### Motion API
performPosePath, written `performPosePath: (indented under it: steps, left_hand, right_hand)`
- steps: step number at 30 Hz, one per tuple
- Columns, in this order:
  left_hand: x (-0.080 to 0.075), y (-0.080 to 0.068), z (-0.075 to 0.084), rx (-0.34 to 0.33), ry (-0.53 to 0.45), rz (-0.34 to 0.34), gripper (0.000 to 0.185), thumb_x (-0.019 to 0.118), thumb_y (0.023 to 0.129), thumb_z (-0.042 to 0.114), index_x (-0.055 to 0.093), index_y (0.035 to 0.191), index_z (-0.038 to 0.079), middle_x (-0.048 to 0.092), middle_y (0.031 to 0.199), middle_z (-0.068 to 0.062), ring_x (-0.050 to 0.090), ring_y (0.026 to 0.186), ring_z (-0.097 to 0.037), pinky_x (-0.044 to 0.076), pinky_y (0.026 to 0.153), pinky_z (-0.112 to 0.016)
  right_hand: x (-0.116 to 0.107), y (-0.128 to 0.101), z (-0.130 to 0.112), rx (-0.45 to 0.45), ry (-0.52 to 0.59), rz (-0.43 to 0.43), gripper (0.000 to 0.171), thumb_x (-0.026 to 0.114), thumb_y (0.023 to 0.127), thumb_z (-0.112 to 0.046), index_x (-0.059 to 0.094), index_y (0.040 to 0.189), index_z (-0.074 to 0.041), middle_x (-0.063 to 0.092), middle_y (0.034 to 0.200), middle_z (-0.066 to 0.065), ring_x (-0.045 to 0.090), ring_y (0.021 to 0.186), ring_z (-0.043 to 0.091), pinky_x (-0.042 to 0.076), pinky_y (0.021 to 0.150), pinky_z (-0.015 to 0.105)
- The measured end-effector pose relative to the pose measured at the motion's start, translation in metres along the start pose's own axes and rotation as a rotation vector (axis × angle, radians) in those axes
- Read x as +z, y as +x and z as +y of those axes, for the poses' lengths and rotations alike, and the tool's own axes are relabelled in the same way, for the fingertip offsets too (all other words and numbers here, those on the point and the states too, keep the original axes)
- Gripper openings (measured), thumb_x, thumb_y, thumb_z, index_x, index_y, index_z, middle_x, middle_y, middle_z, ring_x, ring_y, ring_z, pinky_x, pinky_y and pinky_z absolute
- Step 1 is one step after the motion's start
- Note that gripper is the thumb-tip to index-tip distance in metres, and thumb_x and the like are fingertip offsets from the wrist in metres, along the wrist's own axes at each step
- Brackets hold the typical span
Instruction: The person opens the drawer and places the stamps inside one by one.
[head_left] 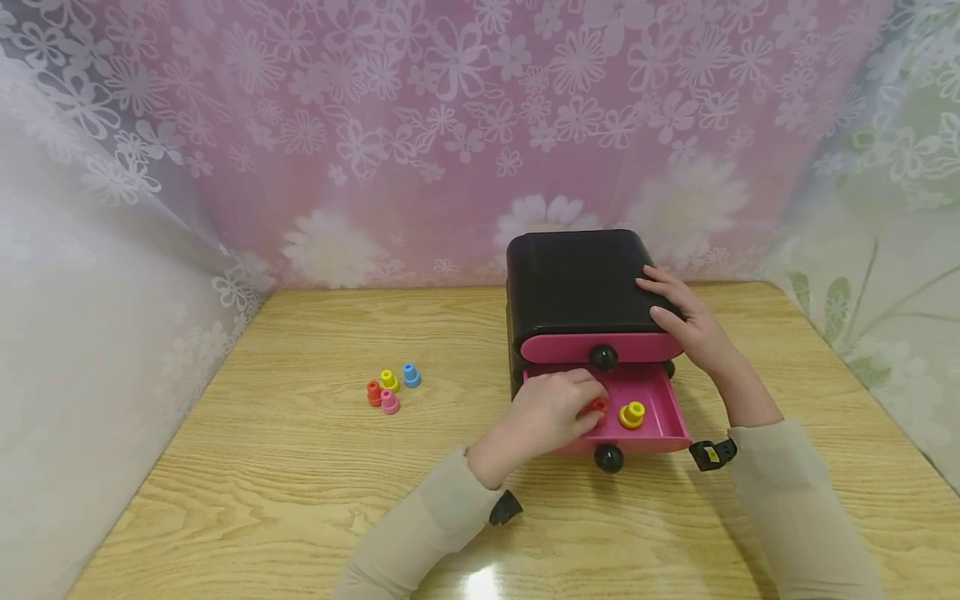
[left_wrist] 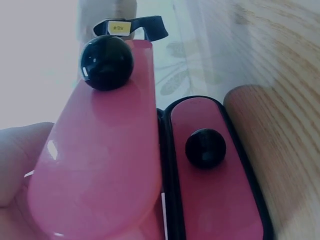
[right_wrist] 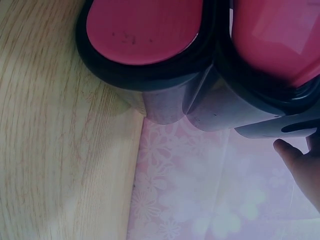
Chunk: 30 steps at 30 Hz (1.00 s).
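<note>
A small black cabinet (head_left: 573,283) with pink drawer fronts stands on the wooden table (head_left: 300,500). Its lower drawer (head_left: 667,412) is pulled out, and a yellow peg (head_left: 632,413) lies inside. My left hand (head_left: 592,404) reaches into that drawer, fingers curled round a red peg (head_left: 598,406) that is mostly hidden. My right hand (head_left: 663,300) lies flat on the cabinet's top right edge. The left wrist view shows the open drawer's front with its black knob (left_wrist: 106,62) and the shut upper drawer's knob (left_wrist: 205,147). The right wrist view shows the black casing (right_wrist: 165,100) and a fingertip (right_wrist: 292,162).
Several loose pegs sit to the left of the cabinet: red (head_left: 373,392), yellow (head_left: 389,381), blue (head_left: 411,374) and pink (head_left: 389,402). Flowered curtains (head_left: 420,125) close off the table's back and both sides.
</note>
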<state>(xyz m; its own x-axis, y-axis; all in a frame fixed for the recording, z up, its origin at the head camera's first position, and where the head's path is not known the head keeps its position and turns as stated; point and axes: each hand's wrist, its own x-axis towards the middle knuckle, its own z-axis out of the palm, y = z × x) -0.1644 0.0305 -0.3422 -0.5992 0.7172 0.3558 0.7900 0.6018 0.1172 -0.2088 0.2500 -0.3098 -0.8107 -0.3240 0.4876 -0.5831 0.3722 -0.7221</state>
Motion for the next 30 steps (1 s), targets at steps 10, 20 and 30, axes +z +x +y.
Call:
performPosePath:
  steps: [10, 20, 30]
  left_hand:
    - [-0.006, -0.009, -0.003, -0.012, 0.023, 0.085, 0.017, 0.065, 0.079, 0.027, 0.066, 0.094, 0.019, 0.060, 0.091, 0.010, 0.056, 0.078, -0.002, 0.044, 0.061, -0.014]
    - [-0.014, -0.021, -0.016, 0.026, 0.004, 0.147, 0.019, 0.066, 0.079, 0.021, 0.064, 0.096, 0.013, 0.060, 0.094, 0.004, 0.057, 0.085, -0.007, 0.045, 0.073, -0.018]
    - [-0.021, -0.035, -0.030, -0.019, -0.030, 0.208, 0.021, 0.068, 0.077, 0.016, 0.064, 0.096, 0.008, 0.060, 0.092, 0.000, 0.058, 0.078, -0.010, 0.047, 0.067, -0.020]
  right_hand:
    - [-0.005, 0.000, 0.029, 0.014, -0.013, -0.006, 0.039, 0.043, 0.087, 0.003, 0.039, 0.125, 0.011, 0.022, 0.139, 0.024, 0.006, 0.131, 0.031, 0.005, 0.098, 0.059]
    - [-0.006, 0.001, 0.034, 0.019, -0.002, -0.012, 0.040, 0.043, 0.088, 0.002, 0.038, 0.126, 0.010, 0.020, 0.140, 0.023, 0.005, 0.131, 0.031, 0.005, 0.098, 0.059]
    - [-0.006, 0.000, 0.037, 0.014, 0.016, -0.010, 0.041, 0.043, 0.088, 0.001, 0.038, 0.128, 0.007, 0.020, 0.140, 0.023, 0.005, 0.132, 0.028, 0.003, 0.099, 0.058]
